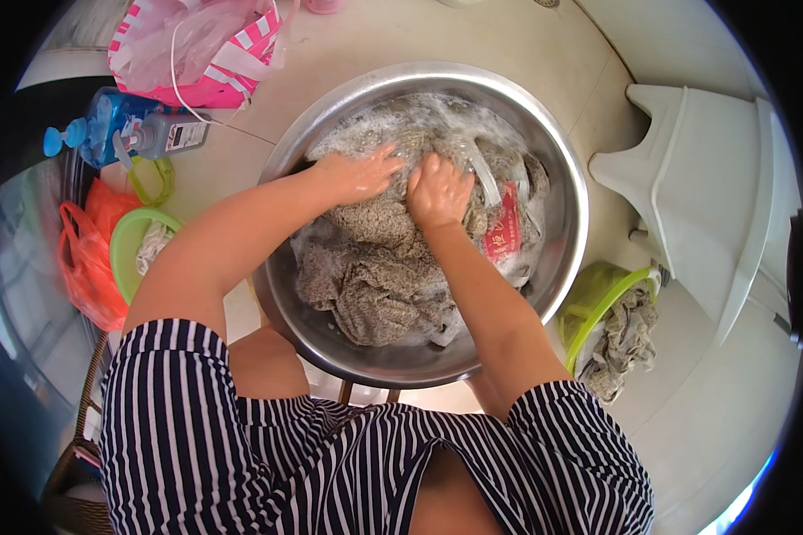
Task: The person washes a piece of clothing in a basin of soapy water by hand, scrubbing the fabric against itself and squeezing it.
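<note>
A large metal basin holds soapy water and a heap of wet, grey-brown speckled cloth. My left hand lies on the cloth near the far left side of the basin, its fingers stretched out and slightly apart in the suds. Beside it, around the middle of the basin, my right hand is closed with curled fingers on the cloth. To the right of that hand, a red printed panel and a pale strip show among the wet folds. Foam gathers along the far edge.
Right of the basin, a green bucket lies tilted with crumpled cloth in it, near a white plastic stool. On the left are pump bottles, a red plastic bag, a green tub and a pink-and-white bag.
</note>
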`<state>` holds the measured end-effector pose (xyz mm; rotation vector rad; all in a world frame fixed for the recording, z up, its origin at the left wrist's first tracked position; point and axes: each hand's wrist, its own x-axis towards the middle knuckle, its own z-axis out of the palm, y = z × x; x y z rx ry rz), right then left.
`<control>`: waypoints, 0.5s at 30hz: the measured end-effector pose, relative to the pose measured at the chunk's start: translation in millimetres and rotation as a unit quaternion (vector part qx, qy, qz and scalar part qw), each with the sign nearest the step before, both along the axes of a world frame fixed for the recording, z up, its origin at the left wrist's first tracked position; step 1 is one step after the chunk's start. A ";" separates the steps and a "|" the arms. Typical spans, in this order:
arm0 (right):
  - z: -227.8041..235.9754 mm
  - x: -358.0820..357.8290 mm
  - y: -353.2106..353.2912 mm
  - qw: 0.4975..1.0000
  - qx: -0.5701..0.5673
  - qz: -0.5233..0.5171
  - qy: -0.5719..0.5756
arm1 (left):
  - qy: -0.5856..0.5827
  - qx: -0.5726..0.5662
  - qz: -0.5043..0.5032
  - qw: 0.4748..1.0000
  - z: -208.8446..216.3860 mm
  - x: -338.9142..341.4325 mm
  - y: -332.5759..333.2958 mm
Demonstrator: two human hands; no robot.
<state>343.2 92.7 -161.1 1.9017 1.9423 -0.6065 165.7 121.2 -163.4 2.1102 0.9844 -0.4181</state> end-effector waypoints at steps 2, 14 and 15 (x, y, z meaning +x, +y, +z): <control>-4.6 -2.2 33.7 0.983 -0.147 -0.111 -0.003 | -0.011 -0.033 0.033 0.999 -23.1 -0.4 10.4; -0.7 -7.0 73.2 0.997 0.055 0.032 0.044 | -0.147 0.408 0.104 0.895 44.7 -82.9 -21.5; -3.4 -11.7 66.0 0.991 0.056 0.015 0.119 | -0.149 0.416 0.118 0.889 44.4 -79.4 -16.1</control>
